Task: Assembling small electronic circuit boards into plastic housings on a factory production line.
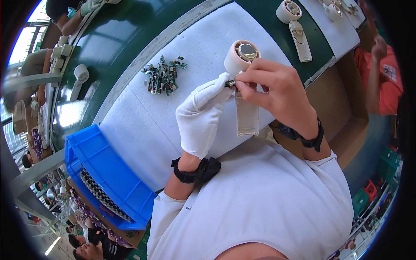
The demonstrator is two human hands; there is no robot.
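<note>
My left hand (203, 108), in a white glove, pinches a small green circuit board (229, 83) at its fingertips. My bare right hand (277, 89) closes thumb and forefinger right beside the board; what lies between those fingertips is too small to make out. Under both hands is a white handheld fan (236, 63) with a round head and a silver disc in its middle. Its open, hollow handle (248, 117) points toward me, partly hidden by my right hand. To the left, a loose pile of small circuit boards (162, 77) lies on the white foam sheet (143, 108).
A blue plastic bin (108, 173) stands at the left, near a green table (117, 34). Another fan with its handle opened (299, 41) lies at the far right. A cardboard box (346, 125) is beside my right arm. Other people sit at both sides.
</note>
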